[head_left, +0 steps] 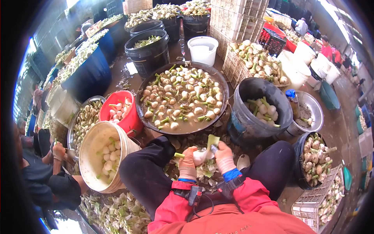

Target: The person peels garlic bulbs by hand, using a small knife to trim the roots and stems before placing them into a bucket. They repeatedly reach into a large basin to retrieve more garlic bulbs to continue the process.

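My left hand (pixel 188 163), in a pinkish glove, grips a white bulb vegetable (pixel 200 156) with a green stalk sticking out to the left. My right hand (pixel 224 156), gloved too, holds a small knife (pixel 214 148) against the top of the bulb, where a pale green peel (pixel 212 140) stands up. Both hands hover above a pile of trimmings (pixel 202 171) between my knees. Just ahead lies a wide dark basin (pixel 222 84) of muddy water full of bulbs.
A cream bucket (pixel 87 156) and a red bucket (pixel 130 117) with peeled bulbs stand to my left, a grey bucket (pixel 249 128) to my right. A person (pixel 46 175) sits at far left. Crates, black tubs and a white bucket (pixel 202 48) crowd the wet floor.
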`<state>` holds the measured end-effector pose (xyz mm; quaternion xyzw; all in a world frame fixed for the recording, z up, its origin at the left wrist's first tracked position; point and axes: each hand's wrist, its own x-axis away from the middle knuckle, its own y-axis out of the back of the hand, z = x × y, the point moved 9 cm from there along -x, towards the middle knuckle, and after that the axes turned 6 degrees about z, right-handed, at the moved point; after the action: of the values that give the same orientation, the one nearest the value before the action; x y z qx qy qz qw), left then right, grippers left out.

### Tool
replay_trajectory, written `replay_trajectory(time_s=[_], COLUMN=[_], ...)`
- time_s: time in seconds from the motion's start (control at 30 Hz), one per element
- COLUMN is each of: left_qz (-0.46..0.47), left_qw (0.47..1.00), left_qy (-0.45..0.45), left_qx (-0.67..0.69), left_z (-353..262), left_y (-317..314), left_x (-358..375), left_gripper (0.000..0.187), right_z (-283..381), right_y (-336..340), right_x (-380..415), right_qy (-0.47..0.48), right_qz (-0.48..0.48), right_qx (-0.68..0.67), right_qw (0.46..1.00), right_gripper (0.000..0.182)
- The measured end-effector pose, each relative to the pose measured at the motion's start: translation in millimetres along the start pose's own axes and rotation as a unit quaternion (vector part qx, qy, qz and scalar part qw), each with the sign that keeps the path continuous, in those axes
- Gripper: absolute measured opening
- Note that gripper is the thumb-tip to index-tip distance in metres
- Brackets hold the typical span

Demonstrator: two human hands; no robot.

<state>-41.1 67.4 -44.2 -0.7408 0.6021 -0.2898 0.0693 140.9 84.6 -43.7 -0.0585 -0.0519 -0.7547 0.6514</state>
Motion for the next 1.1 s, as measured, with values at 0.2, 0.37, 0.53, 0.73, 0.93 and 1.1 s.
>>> replay_trajectory(time_s=[0.2, 0.37, 0.53, 0.73, 0.93, 1.1], left_qz=[0.117, 0.018, 0.031, -0.005, 0.183, 0.208], left_qw=[0.973, 0.939, 0.937, 0.924, 0.865, 0.884], left_qy=[0.062, 0.103, 0.085, 0.138, 0.003, -0.173], left_qx=[0.191, 0.327, 0.338, 0.356, 0.467, 0.381], left_z=[8, 20, 9, 22, -93, -178], left_y=[-26, -7, -7, 20, -36, -53], left_x=[9, -1, -2, -11, 5, 32], left_gripper=[0.022, 0.028, 0.049, 0.058, 0.063, 0.077], right_z=[-16, -27, -23, -65, -75, -94], right_y=[75, 91, 101, 131, 67, -7], right_x=[-9, -9, -7, -8, 0, 5], right_qy=[-0.033, -0.070, 0.009, -0.105, -0.136, -0.163], right_qz=[-0.200, -0.204, -0.272, -0.285, -0.046, 0.275], right_qx=[0.173, 0.215, 0.139, 0.136, 0.308, 0.435], right_qw=[0.964, 0.953, 0.952, 0.943, 0.941, 0.842], right_gripper=[0.023, 0.029, 0.026, 0.025, 0.035, 0.039])
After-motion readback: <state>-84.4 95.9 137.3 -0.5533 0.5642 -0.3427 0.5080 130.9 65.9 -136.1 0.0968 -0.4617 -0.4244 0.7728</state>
